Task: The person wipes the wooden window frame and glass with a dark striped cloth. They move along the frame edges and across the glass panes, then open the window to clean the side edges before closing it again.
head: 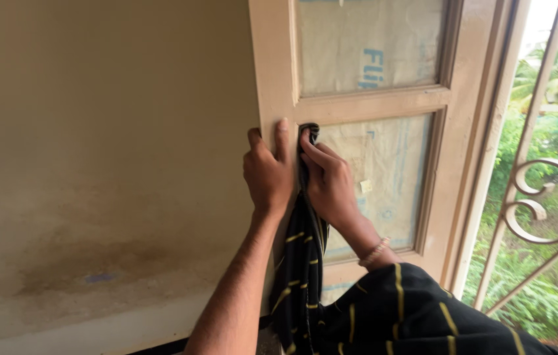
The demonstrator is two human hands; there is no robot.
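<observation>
Two hands on the window frame (pixel 272 79): left hand (pixel 267 172) flat, fingers open, bracing the stile, right hand (pixel 329 181) fingers closed on a black yellow-striped cloth (pixel 302 263) pressed into the pane (pixel 381 177) corner — mid-wipe, next likely needs pressure along the edge.

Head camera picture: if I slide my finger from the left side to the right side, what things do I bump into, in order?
Stained beige wall → left hand on the window frame → right hand pressing a black cloth with yellow stripes → covered window pane → curly metal grille with green plants behind it.
</observation>
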